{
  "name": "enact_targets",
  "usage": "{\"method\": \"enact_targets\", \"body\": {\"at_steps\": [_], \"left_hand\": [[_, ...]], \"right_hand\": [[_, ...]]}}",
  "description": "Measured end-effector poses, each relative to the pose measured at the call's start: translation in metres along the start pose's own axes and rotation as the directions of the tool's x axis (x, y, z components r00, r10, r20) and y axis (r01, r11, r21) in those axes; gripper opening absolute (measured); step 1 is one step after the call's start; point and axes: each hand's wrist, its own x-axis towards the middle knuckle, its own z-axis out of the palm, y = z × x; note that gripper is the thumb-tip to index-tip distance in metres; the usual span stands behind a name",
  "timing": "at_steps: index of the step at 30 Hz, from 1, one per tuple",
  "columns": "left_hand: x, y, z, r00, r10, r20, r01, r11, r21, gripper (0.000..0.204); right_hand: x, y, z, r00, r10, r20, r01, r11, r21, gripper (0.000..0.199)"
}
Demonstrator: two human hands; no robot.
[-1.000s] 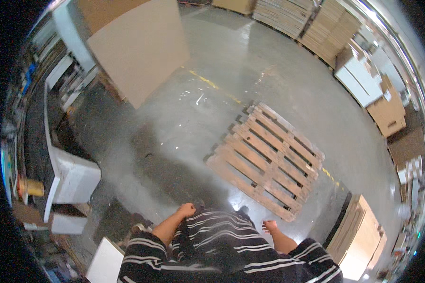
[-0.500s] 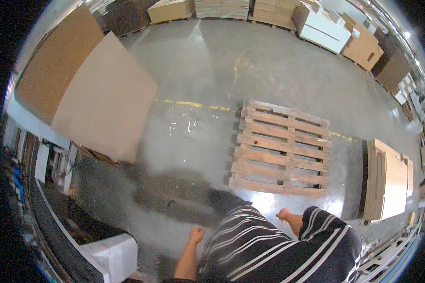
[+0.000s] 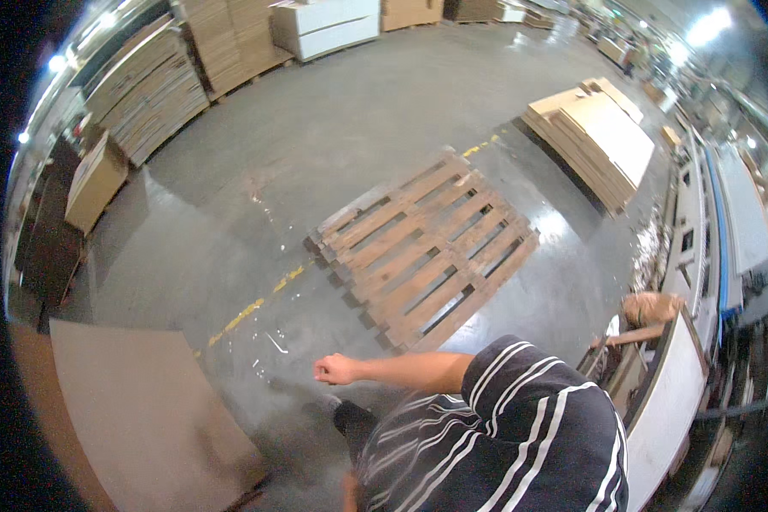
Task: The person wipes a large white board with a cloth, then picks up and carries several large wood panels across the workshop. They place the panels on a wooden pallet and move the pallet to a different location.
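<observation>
My right arm stretches leftward across my body. My right hand (image 3: 334, 369) is loosely curled with nothing visible in it, above the grey floor and just off the near corner of a wooden pallet (image 3: 420, 247). Low in the picture, beside my striped shirt, only a strip of skin of my left hand or wrist (image 3: 350, 491) shows; its fingers are hidden. To my left stands a stack topped by a large brown board (image 3: 136, 384), apart from both hands.
A pallet-like stack of pale wooden panels (image 3: 602, 141) lies at the far right. A long white bench (image 3: 670, 410) with a wrapped bundle (image 3: 653, 309) runs along my right. A broken yellow line (image 3: 256, 309) and small white scraps mark the floor. Stacked boards (image 3: 149, 90) stand at the far left.
My view has swung to the right, so the pallet and board stack appear further left. My right arm has swung forward across my body, and my left hand has dropped mostly out of sight.
</observation>
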Motion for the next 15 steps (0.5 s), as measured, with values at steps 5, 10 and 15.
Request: {"method": "enact_targets", "body": {"at_steps": [5,10,15], "left_hand": [[0.096,-0.022,-0.172,0.991,0.097,0.094,-0.118,0.958,0.262,0.028],[0.189,0.022,-0.335,0.972,0.233,0.020,-0.229,0.965,-0.130,0.013],[0.284,0.062,-0.434,0.973,0.114,0.201,-0.081,0.983,-0.167,0.014]], "right_hand": [[-0.037,0.079,-0.002,0.834,0.472,-0.286,-0.537,0.812,-0.227,0.032],[-0.115,0.127,0.035,0.391,0.832,-0.393,-0.887,0.455,0.082,0.028],[-0.080,0.139,0.084,0.239,0.861,-0.449,-0.814,0.429,0.391,0.027]]}}
